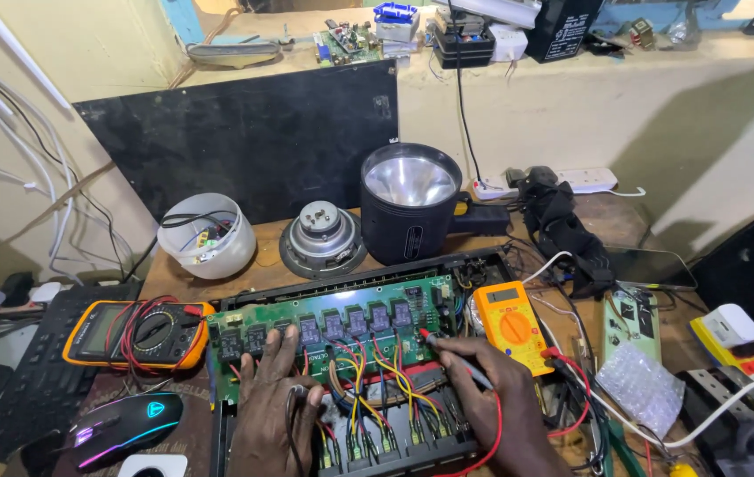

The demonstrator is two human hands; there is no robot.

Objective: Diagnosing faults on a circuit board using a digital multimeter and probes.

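Observation:
A green circuit board [342, 314] with a row of dark relays lies in an open black case, with red, yellow and blue wires running over its near side. My left hand [273, 402] rests flat on the board's left part, with a thin black probe lying across its fingers. My right hand [492, 389] grips a red-wired multimeter probe [455, 358] like a pen, its tip touching the board near the middle. A small yellow multimeter [512, 325] lies just right of the board.
A larger orange multimeter [139, 334] wrapped in leads lies at left, with a glowing mouse [125, 427] and keyboard near it. Behind stand a black torch reflector [410, 212], a speaker [322, 237] and a white bowl [207, 237]. Cables, a phone and bubble wrap crowd the right.

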